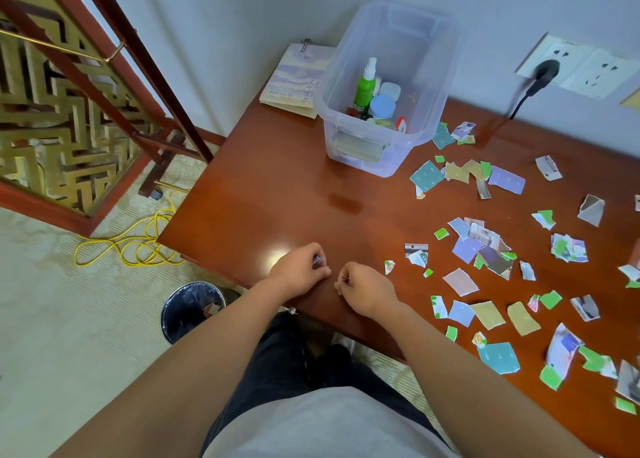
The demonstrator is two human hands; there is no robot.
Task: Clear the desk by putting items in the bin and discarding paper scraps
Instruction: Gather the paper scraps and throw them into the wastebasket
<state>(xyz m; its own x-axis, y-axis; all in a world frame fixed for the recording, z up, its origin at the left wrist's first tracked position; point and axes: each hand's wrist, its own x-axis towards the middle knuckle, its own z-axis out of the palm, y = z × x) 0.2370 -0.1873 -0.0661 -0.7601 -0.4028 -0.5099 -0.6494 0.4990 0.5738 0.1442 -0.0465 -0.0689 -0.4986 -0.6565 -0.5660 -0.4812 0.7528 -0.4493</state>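
Table (277, 194), lower centre of frame: left grip (298, 267) and right grip (363, 291) are each pinching a small scrap (317, 260).

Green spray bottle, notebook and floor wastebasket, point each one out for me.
green spray bottle (364, 92): head view, on its green body.
notebook (294, 77): head view, on its front cover.
wastebasket (183, 319): head view, on its black liner wall.

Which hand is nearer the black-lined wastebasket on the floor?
Left. The left hand is over the desk edge, just right of the wastebasket; the right hand is farther right still.
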